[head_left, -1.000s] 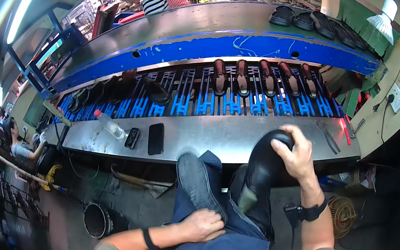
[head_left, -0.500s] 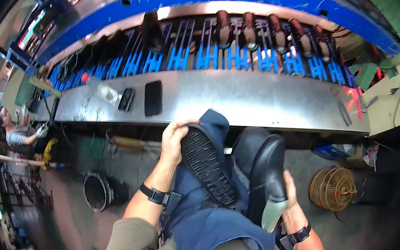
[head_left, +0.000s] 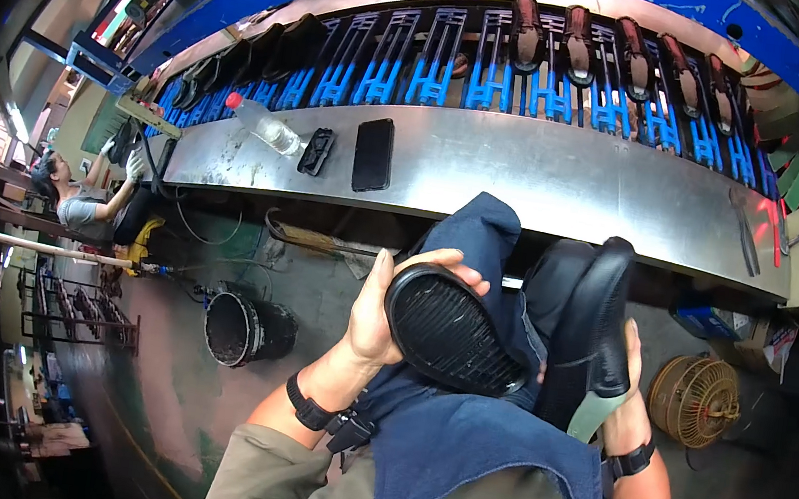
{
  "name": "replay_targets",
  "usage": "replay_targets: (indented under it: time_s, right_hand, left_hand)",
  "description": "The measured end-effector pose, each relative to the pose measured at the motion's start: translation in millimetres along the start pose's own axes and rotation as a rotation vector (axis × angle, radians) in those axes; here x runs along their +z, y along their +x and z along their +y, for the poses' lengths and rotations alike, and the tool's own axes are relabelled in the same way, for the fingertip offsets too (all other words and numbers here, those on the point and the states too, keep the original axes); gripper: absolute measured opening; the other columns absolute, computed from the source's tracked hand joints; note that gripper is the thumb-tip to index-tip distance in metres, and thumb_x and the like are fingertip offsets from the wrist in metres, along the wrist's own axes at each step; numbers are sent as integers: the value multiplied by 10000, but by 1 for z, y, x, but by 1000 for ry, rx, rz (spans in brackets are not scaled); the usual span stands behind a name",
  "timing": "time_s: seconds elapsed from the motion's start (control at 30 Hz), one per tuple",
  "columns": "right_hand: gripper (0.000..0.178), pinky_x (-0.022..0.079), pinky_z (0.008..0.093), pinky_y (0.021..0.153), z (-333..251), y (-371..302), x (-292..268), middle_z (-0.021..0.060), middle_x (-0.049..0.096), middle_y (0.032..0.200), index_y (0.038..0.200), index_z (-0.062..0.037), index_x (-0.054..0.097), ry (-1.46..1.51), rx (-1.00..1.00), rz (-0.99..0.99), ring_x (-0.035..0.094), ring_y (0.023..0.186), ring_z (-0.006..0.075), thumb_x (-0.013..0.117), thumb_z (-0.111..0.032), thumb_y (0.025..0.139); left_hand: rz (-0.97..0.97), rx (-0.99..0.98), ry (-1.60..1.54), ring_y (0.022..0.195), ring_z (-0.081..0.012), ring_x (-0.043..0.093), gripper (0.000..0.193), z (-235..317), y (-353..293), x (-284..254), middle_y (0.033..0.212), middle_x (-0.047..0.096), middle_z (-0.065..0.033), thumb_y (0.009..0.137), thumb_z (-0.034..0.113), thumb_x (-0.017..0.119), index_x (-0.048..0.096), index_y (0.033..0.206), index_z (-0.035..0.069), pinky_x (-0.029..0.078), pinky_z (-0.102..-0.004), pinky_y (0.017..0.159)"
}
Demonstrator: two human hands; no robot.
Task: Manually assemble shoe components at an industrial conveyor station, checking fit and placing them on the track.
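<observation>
Over my lap, my left hand (head_left: 372, 319) is closed round one end of a black shoe sole (head_left: 454, 335). Its ribbed underside faces up, and whether an upper is attached beneath is hidden. My right hand (head_left: 633, 407) grips a black leather shoe (head_left: 595, 311) from its right side, the toe pointing toward the bench. A pale green shoe last (head_left: 591, 416) sticks out at the shoe's heel end. The shoe and the sole are close side by side; most of my right fingers are hidden behind the shoe.
Ahead is a metal bench (head_left: 490, 176) with a phone (head_left: 372, 155), a black case (head_left: 315, 152) and a bottle (head_left: 269, 129). Behind it, a blue rack (head_left: 434, 62) carries several shoes. A bucket (head_left: 233, 329), a fan (head_left: 694, 401) and a co-worker (head_left: 83, 198) are around.
The sole has turned from steeply slanted to flatter, and my left fingers now reach over its far edge. The shoe tilts a little more to the right. My view has shifted left.
</observation>
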State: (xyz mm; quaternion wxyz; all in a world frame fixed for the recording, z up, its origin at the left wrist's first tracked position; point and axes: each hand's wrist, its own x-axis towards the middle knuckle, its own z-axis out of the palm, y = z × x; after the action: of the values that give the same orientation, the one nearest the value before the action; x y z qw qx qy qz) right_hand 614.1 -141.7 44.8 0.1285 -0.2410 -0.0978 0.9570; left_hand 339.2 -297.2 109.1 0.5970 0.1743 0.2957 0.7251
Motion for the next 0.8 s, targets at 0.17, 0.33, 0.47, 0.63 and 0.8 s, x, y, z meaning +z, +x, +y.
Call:
replay_targets:
  time_s: [0.17, 0.33, 0.47, 0.63, 0.8]
  right_hand:
    - [828, 496, 322, 967, -14, -9, 58, 161, 645, 1257, 1372, 74, 518, -646, 72, -354, 625, 1112, 197, 539, -637, 948]
    - [796, 503, 332, 873, 17, -10, 44, 145, 681, 1092, 1282, 78, 567, -950, -158, -459, 644, 1011, 204, 478, -639, 948]
    - [791, 502, 338, 815, 21, -15, 37, 138, 684, 1004, 1249, 74, 578, -998, -213, -430, 646, 929, 195, 503, -638, 912]
    - [769, 497, 331, 794, 17, -19, 38, 127, 678, 982, 1235, 75, 582, -965, -203, -394, 632, 904, 185, 516, -620, 913]
    - [746, 492, 328, 792, 14, -18, 43, 117, 667, 962, 1220, 69, 588, -971, -232, -370, 617, 891, 173, 518, -611, 923]
  left_hand:
    - [-41, 45, 112, 1210, -380, 610, 675, 5, 6, 27, 1262, 637, -255, 1082, 465, 240, 539, 1342, -82, 488, -475, 1071]
    - [-123, 58, 636, 1150, -320, 644, 606, 13, 9, 66, 1222, 669, -260, 1010, 374, 360, 608, 1243, -127, 474, -406, 1043]
    - [-161, 40, 733, 1169, -313, 634, 602, 18, 4, 87, 1247, 660, -254, 1000, 366, 375, 607, 1251, -130, 453, -399, 1063]
    - [-194, 74, 758, 1183, -314, 623, 572, 13, 6, 91, 1261, 649, -253, 1004, 334, 372, 612, 1243, -126, 438, -400, 1076]
    - [-126, 34, 872, 1185, -388, 622, 731, 13, 6, 98, 1240, 653, -294, 969, 520, 367, 632, 1208, -118, 450, -468, 1075]
